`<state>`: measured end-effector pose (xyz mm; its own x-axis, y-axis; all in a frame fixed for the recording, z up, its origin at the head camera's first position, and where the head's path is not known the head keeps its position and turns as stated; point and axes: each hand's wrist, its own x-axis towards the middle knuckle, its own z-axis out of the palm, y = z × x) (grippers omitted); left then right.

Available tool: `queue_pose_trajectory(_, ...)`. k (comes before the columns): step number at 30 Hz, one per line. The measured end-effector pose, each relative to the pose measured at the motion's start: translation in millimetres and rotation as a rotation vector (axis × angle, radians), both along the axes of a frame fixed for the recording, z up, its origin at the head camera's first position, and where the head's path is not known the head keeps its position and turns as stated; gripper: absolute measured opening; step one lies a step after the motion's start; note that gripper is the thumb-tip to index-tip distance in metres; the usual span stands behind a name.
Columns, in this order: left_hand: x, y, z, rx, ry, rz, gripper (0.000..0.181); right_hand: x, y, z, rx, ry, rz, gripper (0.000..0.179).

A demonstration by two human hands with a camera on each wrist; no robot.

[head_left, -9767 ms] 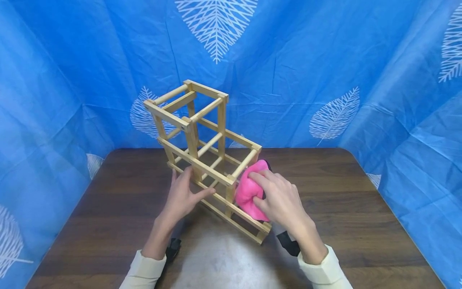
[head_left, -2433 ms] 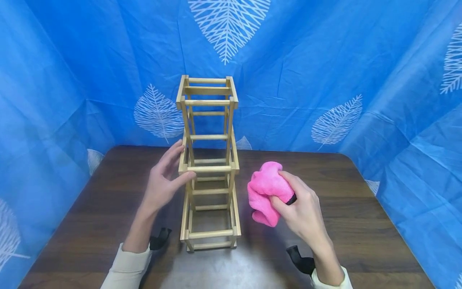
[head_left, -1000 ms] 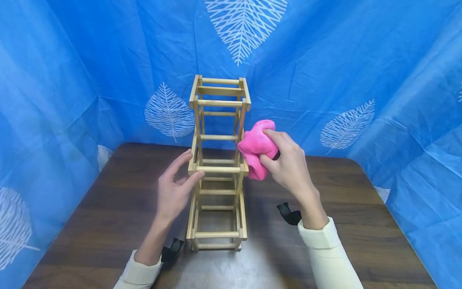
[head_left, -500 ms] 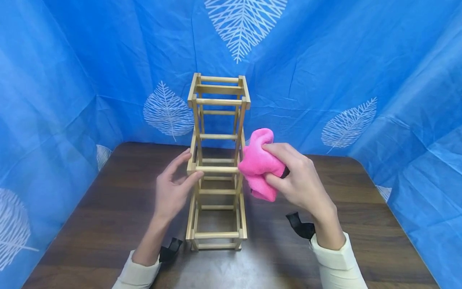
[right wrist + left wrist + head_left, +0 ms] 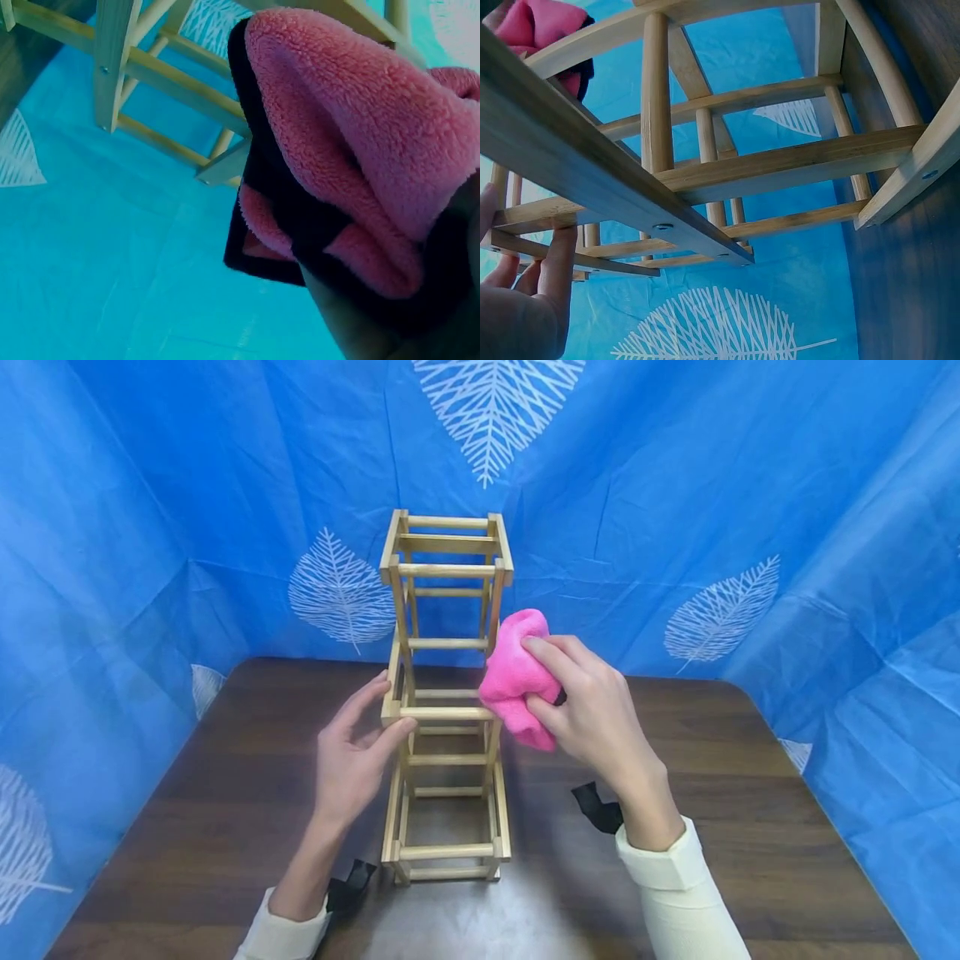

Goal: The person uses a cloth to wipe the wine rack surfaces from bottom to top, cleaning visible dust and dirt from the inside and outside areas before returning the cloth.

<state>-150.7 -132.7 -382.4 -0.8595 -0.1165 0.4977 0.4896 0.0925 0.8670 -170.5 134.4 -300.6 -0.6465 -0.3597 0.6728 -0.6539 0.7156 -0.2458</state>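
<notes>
A stepped rack of pale wooden bars (image 5: 450, 852) stands upright on the table, narrow end toward me. My left hand (image 5: 348, 768) holds its middle tier at the left front corner, thumb on the front and fingers along the side rail; the left wrist view shows those fingers (image 5: 557, 274) at a wooden rail. In my right hand (image 5: 592, 710) is a bunched pink cloth (image 5: 517, 677), pinched between thumb and fingers. It lies against the right side of the middle tier and covers part of that rail. A dark edging shows on the fluffy cloth (image 5: 360, 112) in the right wrist view.
The dark wood-grain table (image 5: 712, 793) extends on both sides of the rack. Behind and beside it hangs a blue curtain (image 5: 600, 485) with white leaf prints. A black strap (image 5: 598, 808) sits at the right wrist, another strap (image 5: 348, 887) at the left.
The rack, angled 9.8 seconds ago, now faces me end-on. The pink cloth went from apart from the rack to its right side, shifting nearer, then farther again. The left hand keeps its corner.
</notes>
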Motion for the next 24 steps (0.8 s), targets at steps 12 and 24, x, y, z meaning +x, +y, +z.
queue_pose_trajectory(12,-0.7,-0.5,-2.0,0.046,0.006,-0.032,0.05,-37.3,-4.6,-3.0,-0.067,-0.151,-0.112,0.052)
queue_pose_trajectory(24,-2.7,-3.0,-0.1,0.039,0.008,-0.027,0.049,-48.1,-12.9,-7.8,-0.137,-0.208,-0.217,0.056)
